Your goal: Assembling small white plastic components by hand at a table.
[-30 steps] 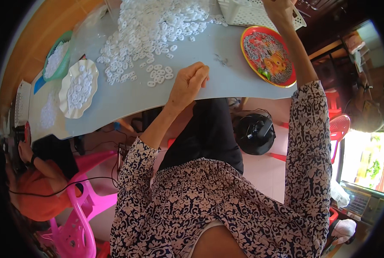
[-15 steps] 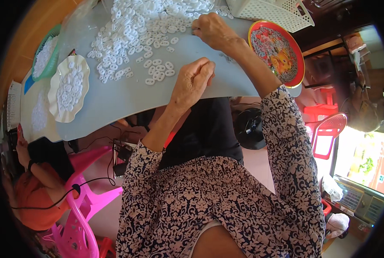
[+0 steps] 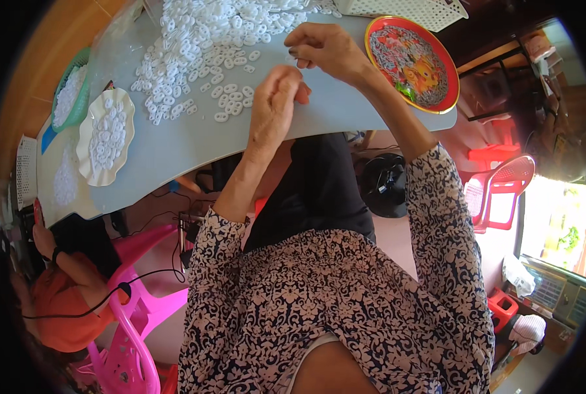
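My left hand is curled closed over the table, back of the hand up; whatever lies inside its fingers is hidden. Just beyond it and to the right, my right hand makes a pinch, thumb and forefinger together, with a tiny dark spot at the tips that I cannot make out. Beside my left hand lies a small group of white two-holed plastic pieces. A big heap of the same white pieces covers the far part of the table.
To the right stands a red-rimmed round tray of small grey bits. On the left are a cream scalloped dish of white pieces and a green basket. A white perforated basket sits at the far right. Another person is at lower left.
My right hand has gone from a rounded fist to a fingertip pinch. My left hand stays closed and has turned slightly, its fingers nearer the right hand. The whole view has shifted a little.
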Available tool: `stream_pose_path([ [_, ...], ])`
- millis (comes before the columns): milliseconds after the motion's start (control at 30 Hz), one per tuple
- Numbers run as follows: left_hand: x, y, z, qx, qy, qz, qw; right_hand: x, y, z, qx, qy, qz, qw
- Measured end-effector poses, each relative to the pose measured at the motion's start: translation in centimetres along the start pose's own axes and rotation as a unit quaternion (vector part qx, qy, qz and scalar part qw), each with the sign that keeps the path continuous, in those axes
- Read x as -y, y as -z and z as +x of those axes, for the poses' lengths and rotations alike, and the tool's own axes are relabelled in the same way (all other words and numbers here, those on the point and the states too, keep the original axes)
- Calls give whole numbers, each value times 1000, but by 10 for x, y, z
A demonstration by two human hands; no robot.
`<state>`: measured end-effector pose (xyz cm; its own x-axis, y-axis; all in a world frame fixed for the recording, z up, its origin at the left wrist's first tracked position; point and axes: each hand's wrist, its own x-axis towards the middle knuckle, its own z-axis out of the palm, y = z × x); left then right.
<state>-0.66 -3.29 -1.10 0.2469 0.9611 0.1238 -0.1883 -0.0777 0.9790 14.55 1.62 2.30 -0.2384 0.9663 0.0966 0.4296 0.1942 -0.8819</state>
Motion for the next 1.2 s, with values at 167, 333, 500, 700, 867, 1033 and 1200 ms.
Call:
stream_pose_path([
  [167, 9, -3, 8, -20, -18, -46, 999, 5, -2, -33, -102, 21, 114, 988],
  [333, 7, -11, 12, -12, -94, -20, 995, -11, -13, -46, -142, 73, 194, 968],
  [500, -2, -8, 11, 11, -90, 91, 992, -6, -6, -53, -147, 61, 138, 978],
  [700, -4, -5, 16, 52, -63, 59, 995, 0, 1, -55, -116, 39, 75, 990],
  [867, 1, -2, 19, 23, -43, -38, 998, -2, 25, -33, -138, 63, -28, 988],
  [1033, 2, -1, 8, 18, -7, -16, 1000, -17, 50, -21, -102, 150, -252, 951],
  [1200, -2, -1, 4, 15, 5, 19, 1000, -19, 43, -14, -12, 126, -331, 935],
])
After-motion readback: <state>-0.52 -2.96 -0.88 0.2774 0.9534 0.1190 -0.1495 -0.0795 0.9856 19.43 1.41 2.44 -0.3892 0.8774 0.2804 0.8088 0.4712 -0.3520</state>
